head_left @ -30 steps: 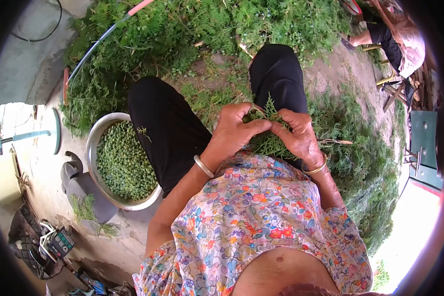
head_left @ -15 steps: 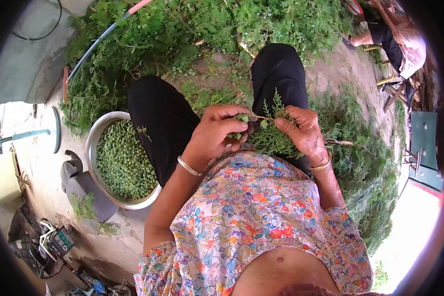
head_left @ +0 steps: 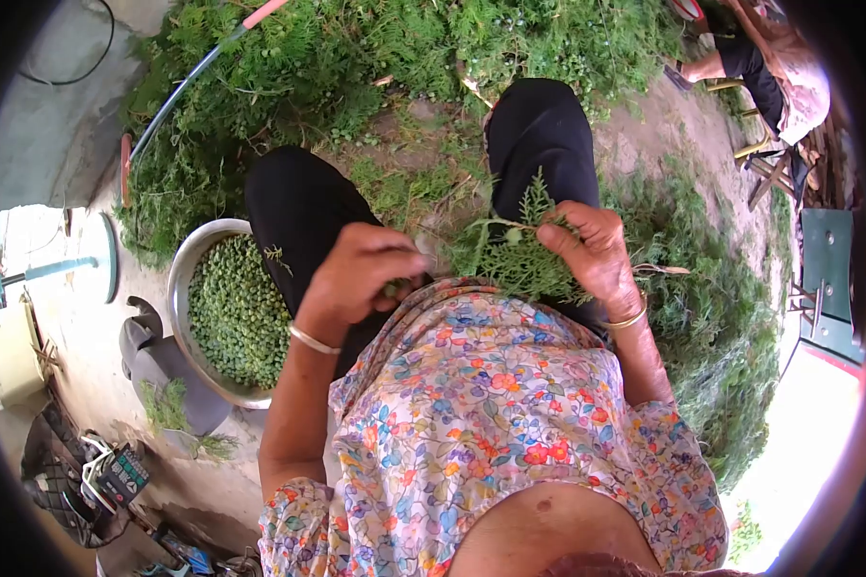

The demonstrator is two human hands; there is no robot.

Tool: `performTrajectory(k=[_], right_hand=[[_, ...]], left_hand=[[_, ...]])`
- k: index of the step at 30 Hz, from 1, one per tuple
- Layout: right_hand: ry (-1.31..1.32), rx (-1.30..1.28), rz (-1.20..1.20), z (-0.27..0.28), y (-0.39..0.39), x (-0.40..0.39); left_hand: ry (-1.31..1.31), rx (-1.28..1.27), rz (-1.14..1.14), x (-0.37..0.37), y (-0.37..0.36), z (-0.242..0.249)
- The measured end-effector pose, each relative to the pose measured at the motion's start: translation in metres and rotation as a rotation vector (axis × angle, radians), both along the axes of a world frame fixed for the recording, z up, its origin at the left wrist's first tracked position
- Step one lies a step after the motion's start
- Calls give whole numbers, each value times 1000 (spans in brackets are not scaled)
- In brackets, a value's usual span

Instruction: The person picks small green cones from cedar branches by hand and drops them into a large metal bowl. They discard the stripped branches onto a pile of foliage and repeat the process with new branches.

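Note:
My right hand [head_left: 592, 250] pinches a green conifer sprig [head_left: 524, 255] over my lap, its flat fronds spreading to the left of the fingers. A small green cone shows close to the fingertips. My left hand [head_left: 364, 274] is apart from the sprig, above my left thigh, and somewhat blurred. Its fingers curl around a few green cones [head_left: 392, 288], partly hidden by the palm. Left of my knee stands a round metal basin [head_left: 176, 279] filled with many green cones [head_left: 236, 313].
Cut conifer branches [head_left: 375, 58] are heaped beyond my knees, with more branches [head_left: 702, 317] along my right side. A grey object [head_left: 178, 370] lies beside the basin. At the upper right another person [head_left: 789, 82] sits near a stool [head_left: 772, 178]. A green board [head_left: 827, 279] stands at the far right.
My left hand has drawn away from the sprig, moving left and slightly down toward the basin with cones in it. My right hand stays nearly in place, still gripping the sprig.

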State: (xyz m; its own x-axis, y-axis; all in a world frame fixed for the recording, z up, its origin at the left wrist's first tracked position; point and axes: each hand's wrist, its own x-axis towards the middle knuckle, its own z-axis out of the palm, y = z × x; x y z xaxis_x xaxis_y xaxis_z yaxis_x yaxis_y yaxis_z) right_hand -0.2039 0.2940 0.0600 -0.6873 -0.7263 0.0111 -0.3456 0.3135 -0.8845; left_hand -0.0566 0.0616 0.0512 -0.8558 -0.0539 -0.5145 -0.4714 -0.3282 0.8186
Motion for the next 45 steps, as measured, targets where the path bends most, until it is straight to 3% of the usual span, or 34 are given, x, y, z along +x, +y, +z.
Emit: performTrajectory(k=[2,3,6,8,12,15,17,18,20,22,24,29,32,34,35,36,37,40,41,42,44,45], right_hand=[[24,0,-1,-5,1,-2],[34,-3,2,-6,-2,0],[70,15,29,-5,-7,1],[36,27,31,-6,-8,3],[43,-35,55,-11,-11,7],[86,55,54,-15,-9,7],[29,39,-12,-8,-11,9],[25,38,-10,-6,-10,8],[54,-85,-56,-6,-11,2],[108,-124,-29,-9,-12,0],[169,13,-17,-9,-11,2],[184,2,-30,-11,-12,8],[90,-94,-51,-13,-11,9],[127,-59,-38,-15,-10,7],[133,-59,-47,-19,-9,6],[130,-63,-51,-19,-10,6],[130,-72,-54,-18,-12,7],[95,-73,-62,-18,-13,11],[67,-68,-63,-18,-12,11],[133,-54,-83,-19,-13,13],[155,-58,-88,-23,-15,15],[166,-6,-87,-21,-16,17]], left_hand=[[29,123,321,7,-5,-8],[28,122,322,7,-2,-7],[185,-175,178,-5,25,11],[375,-517,111,-18,43,-4],[372,-474,127,-36,64,-14],[399,-656,2,-37,60,-19],[129,135,89,-29,55,-1],[125,134,92,-26,50,-8],[188,999,298,-17,36,-30],[122,980,403,-6,25,-29],[215,1046,457,-1,20,-26],[408,733,640,61,-22,-11],[372,220,980,125,-59,3],[69,-294,969,158,-75,9],[69,-297,965,174,-81,1],[-354,-1087,733,189,-86,-17],[-781,-1830,361,195,-86,-23],[-644,-1763,384,199,-85,-22],[-516,-1696,490,192,-84,-19],[-462,-1358,653,159,-69,5],[-87,-1253,643,120,-47,15],[126,-1239,531,88,-21,30]])
